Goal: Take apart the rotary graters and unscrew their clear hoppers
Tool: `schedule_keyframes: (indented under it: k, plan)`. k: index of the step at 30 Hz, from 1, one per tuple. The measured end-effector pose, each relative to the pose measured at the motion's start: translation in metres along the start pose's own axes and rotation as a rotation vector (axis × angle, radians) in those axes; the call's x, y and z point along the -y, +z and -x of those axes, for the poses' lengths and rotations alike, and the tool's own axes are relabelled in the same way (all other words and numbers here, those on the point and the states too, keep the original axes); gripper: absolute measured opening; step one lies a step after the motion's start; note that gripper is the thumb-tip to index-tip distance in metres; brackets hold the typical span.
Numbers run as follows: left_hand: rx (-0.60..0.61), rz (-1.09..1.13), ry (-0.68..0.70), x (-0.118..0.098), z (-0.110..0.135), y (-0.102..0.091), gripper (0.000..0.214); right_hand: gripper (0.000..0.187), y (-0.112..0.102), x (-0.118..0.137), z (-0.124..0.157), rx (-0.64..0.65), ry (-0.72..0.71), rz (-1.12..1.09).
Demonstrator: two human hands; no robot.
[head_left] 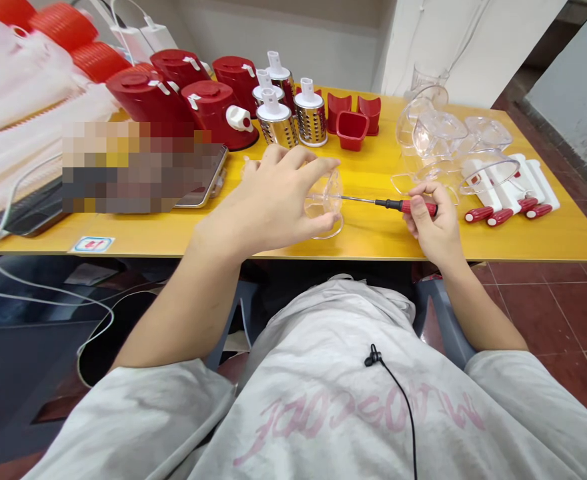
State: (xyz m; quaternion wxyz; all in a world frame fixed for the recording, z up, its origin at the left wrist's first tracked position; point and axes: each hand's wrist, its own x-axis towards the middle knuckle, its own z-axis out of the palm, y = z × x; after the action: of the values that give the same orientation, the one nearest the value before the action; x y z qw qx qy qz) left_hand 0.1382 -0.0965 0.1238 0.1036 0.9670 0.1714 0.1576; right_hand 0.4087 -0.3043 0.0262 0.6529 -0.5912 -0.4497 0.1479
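Observation:
My left hand (273,200) is wrapped round a small clear plastic part (327,203) and holds it on the yellow table (363,237) near the front edge. My right hand (431,223) grips the red and black handle of a screwdriver (398,205). Its thin metal shaft points left, and the tip reaches into the clear part.
Red housings (183,93), metal grater drums (293,117) and small red cups (352,127) stand at the back. Clear plastic hoppers (438,137) and white cranks with red knobs (511,193) lie at the right. A phone (208,187) and cables (38,287) are at the left.

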Motion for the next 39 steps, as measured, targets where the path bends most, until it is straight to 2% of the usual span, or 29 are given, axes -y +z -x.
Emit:
schedule_keyframes:
  k: [3,7,9,12,15,20,23,29,33,39]
  plan:
    - [0.0,0.025,-0.005,-0.003,-0.001,-0.001,0.074,0.059,0.001,0.001,0.002,0.004,-0.031,0.025]
    - [-0.02,0.024,-0.034,-0.012,-0.002,-0.001,0.067,0.054,0.007,-0.003,0.003,-0.061,-0.293,0.045]
    - [-0.042,0.001,-0.036,-0.015,-0.002,0.0,0.062,0.049,0.007,-0.003,0.005,-0.055,-0.343,0.072]
    - [-0.069,-0.033,-0.04,-0.016,-0.002,0.003,0.056,0.039,0.003,0.001,0.008,-0.007,-0.28,0.15]
    - [-0.081,-0.042,-0.051,-0.016,-0.003,0.005,0.054,0.038,0.0,0.004,0.009,0.029,-0.201,0.177]
    - [-0.066,-0.052,-0.081,-0.018,-0.005,0.006,0.055,0.048,0.006,0.0,0.007,-0.024,-0.288,0.113]
    - [-0.05,-0.052,-0.095,-0.019,-0.006,0.006,0.06,0.049,0.006,-0.001,0.008,0.008,-0.257,0.156]
    - [-0.041,-0.079,-0.119,-0.02,-0.006,0.005,0.057,0.033,0.001,0.003,0.008,0.023,-0.19,0.248]
    - [-0.038,-0.103,-0.105,-0.02,-0.006,0.005,0.052,0.042,0.004,0.0,0.004,-0.024,-0.237,0.163]
    - [-0.027,-0.084,-0.124,-0.022,-0.006,0.003,0.055,0.047,0.004,-0.002,0.0,-0.004,-0.19,0.112]
